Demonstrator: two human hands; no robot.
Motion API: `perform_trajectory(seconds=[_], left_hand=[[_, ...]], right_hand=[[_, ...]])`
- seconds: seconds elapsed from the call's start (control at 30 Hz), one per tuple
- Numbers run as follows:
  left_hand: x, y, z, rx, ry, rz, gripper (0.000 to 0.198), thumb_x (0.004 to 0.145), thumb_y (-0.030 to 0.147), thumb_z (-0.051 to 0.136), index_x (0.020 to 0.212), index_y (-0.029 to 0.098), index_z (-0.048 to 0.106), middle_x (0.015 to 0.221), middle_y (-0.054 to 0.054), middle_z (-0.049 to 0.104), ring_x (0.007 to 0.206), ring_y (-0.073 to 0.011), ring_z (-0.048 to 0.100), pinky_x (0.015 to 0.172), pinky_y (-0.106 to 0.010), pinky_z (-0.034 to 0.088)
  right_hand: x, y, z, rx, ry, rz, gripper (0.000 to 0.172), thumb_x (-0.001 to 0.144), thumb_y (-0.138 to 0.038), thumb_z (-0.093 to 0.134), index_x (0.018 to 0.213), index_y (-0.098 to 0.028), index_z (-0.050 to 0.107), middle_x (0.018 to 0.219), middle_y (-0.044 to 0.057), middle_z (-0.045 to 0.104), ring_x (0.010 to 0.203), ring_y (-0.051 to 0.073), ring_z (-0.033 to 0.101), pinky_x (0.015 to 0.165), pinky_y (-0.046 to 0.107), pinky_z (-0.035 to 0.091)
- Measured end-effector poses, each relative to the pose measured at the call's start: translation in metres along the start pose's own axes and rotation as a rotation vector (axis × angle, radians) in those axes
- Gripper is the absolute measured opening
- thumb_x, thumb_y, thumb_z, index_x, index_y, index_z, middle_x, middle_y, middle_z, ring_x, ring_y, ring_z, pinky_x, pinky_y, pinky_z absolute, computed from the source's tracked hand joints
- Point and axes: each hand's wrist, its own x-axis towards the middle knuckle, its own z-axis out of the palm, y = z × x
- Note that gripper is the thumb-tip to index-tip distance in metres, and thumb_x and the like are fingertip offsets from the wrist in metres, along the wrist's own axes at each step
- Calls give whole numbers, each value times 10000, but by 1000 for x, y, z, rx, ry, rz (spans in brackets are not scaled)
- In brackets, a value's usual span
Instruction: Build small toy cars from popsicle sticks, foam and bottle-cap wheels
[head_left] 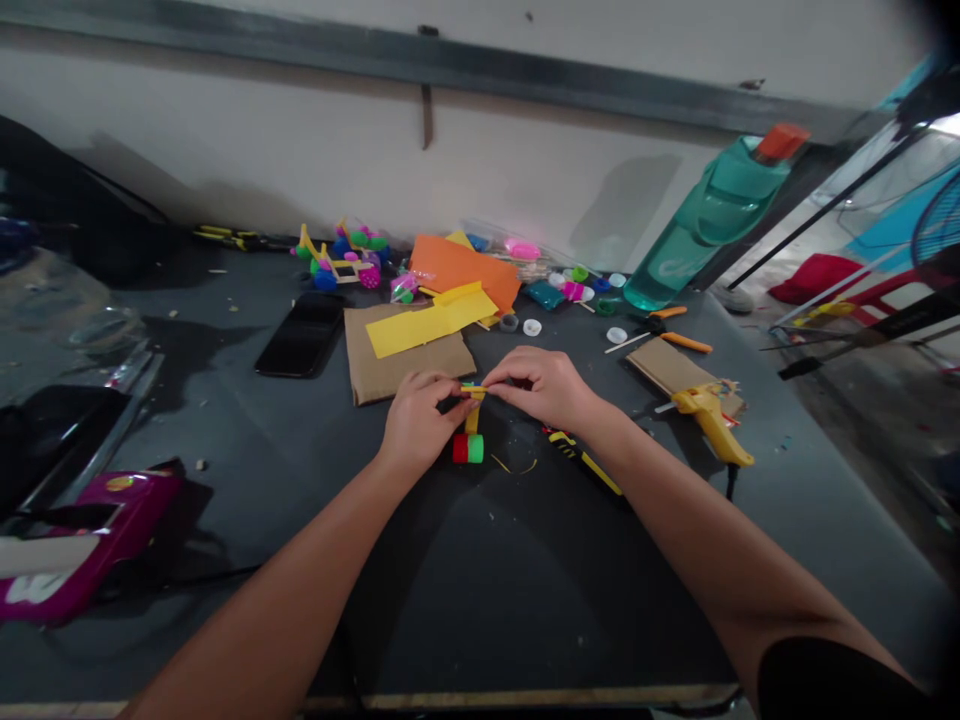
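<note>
My left hand (417,422) pinches a small yellow strip (472,391) over the middle of the table. The fingertips of my right hand (546,384) close on the strip's other end. Below the fingers, another yellow piece (472,420) runs down to a red bottle cap (460,449) and a green bottle cap (475,449), set side by side. Whether these pieces are joined to the strip is partly hidden by my fingers. A yellow-and-black utility knife (585,462) lies under my right forearm, with a thin yellow curl (514,468) to its left.
Behind my hands, yellow paper (427,322) lies on cardboard (364,380), beside a black phone (300,335). A yellow glue gun (712,425), orange-handled scissors (682,340) and a tilted teal bottle (697,235) are at right. Colourful small models (345,262) stand near the wall.
</note>
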Motion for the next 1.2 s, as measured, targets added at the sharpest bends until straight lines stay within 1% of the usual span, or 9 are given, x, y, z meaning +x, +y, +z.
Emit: perform_trajectory(seconds=[0.27, 0.43, 0.63, 0.97, 1.1, 1.2], left_hand=[[0, 1, 0, -13, 7, 7, 65, 733, 269, 666, 732, 222, 622, 815, -29, 651, 818, -202, 554, 717, -356, 447], [1, 2, 0, -16, 8, 9, 63, 733, 270, 663, 726, 226, 619, 817, -31, 655, 818, -204, 557, 716, -358, 445], [1, 2, 0, -18, 12, 12, 58, 734, 269, 662, 731, 229, 620, 804, -25, 653, 808, -204, 562, 718, -367, 445], [0, 1, 1, -16, 8, 20, 79, 741, 285, 654, 730, 222, 608, 818, -26, 657, 810, -200, 566, 725, -366, 439], [1, 1, 1, -9, 8, 27, 79, 748, 293, 648, 740, 226, 608, 817, -28, 655, 808, -202, 569, 732, -373, 436], [0, 0, 0, -7, 13, 29, 74, 747, 294, 649, 748, 228, 615, 810, -32, 653, 797, -204, 567, 720, -374, 438]], right_hand=[[-1, 2, 1, -1, -2, -1, 134, 812, -224, 551, 815, -234, 685, 815, 9, 670, 799, 133, 584, 713, 257, 442], [-1, 1, 1, 4, 1, -29, 139, 812, -210, 547, 812, -230, 685, 813, 9, 674, 809, 131, 586, 725, 257, 449], [-1, 1, 0, 0, -27, -20, 153, 820, -212, 537, 823, -242, 687, 819, 10, 673, 832, 142, 585, 740, 279, 450], [0, 0, -1, -51, -44, -83, 166, 837, -203, 513, 845, -225, 676, 809, 21, 665, 839, 144, 577, 738, 273, 444], [-1, 1, 0, -64, -35, -97, 168, 834, -227, 519, 861, -230, 685, 819, 24, 672, 830, 149, 576, 748, 288, 442], [-2, -1, -4, -82, -32, -62, 174, 819, -274, 541, 897, -234, 691, 804, 21, 674, 742, 139, 577, 683, 278, 441]])
